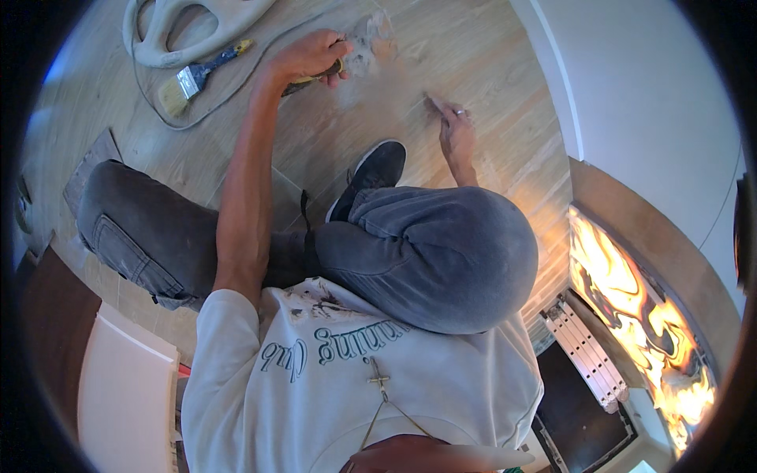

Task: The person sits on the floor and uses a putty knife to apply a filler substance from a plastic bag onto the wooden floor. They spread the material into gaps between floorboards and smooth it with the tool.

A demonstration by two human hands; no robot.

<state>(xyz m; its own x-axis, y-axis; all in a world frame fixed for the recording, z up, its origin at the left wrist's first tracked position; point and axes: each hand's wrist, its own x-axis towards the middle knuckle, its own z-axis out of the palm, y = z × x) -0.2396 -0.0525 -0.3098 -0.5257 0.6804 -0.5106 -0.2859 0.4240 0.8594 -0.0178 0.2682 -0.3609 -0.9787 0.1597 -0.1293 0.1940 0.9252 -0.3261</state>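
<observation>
**Brushing dust on a wooden floor**

A small brush (315,79) is in the left hand (311,54). The fingers are curled tight around its handle. Its far end is a blur over a pale, dusty patch (378,75) on the wooden floor (489,71), so the bristles are hard to see.

The right hand (456,130) is down on the floor, near the dusty patch and to its right. Its fingers are held close together and point away from the person. I cannot tell if they pinch something small or just press on the boards. There is a ring on one finger.

The person is crouching. One knee in grey trousers (441,260) is up in the middle, and a dark shoe (371,177) sits flat on the floor just below the two hands. The person wears a white shirt (355,394).

Further to the left lies a second brush (193,79), a bigger one with a blue and yellow handle and light bristles. It lies next to a thick, pale hose (169,43) that bends in a loop. A thin cable (236,91) curves across the floor close to them.

On the right, beside a white wall (654,118), stands something with a bright orange and yellow swirl (631,307) on it.
</observation>
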